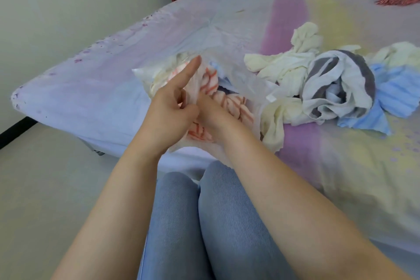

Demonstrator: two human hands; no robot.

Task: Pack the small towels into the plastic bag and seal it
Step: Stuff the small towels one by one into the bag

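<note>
Both hands point(181, 109) in translucent, towel-stuffed plastic bag point(247, 82)

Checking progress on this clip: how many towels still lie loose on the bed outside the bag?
About 5, bunched right of the plastic bag: cream towels at and far right, the grey-and-white towel, the blue towel. Overlaps may hide others.

No text, label, brand or number can be read; a small white tag point(271, 98) beside the towels point(336, 88) appears blank.
</note>
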